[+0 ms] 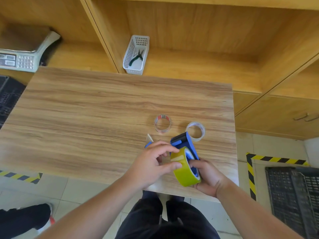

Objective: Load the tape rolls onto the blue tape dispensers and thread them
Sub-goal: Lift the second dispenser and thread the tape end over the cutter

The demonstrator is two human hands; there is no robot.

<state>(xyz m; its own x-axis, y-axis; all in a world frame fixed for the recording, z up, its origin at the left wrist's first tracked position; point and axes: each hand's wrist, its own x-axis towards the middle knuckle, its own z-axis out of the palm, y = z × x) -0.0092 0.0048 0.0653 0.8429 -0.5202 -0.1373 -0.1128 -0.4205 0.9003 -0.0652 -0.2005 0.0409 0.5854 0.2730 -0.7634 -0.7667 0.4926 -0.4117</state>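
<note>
A yellow-green tape roll [183, 175] sits on the hub of a blue tape dispenser [184, 144] near the table's front right edge. My right hand [207, 178] grips the dispenser from below and the right. My left hand [151, 164] pinches the roll's loose end between thumb and forefinger at its upper left side. Part of a second blue dispenser [148, 145] peeks out behind my left hand; most of it is hidden. Two clear tape rolls lie flat beyond: one with red print [162, 123] and one plain [195, 131].
A white perforated basket [136, 55] holding green-handled pliers stands on the shelf behind the wooden table [86, 118]. A weighing scale [22, 56] sits at the back left. Black crates [293, 195] stand on the floor at right and far left. Someone's shoe [25, 218] is at lower left.
</note>
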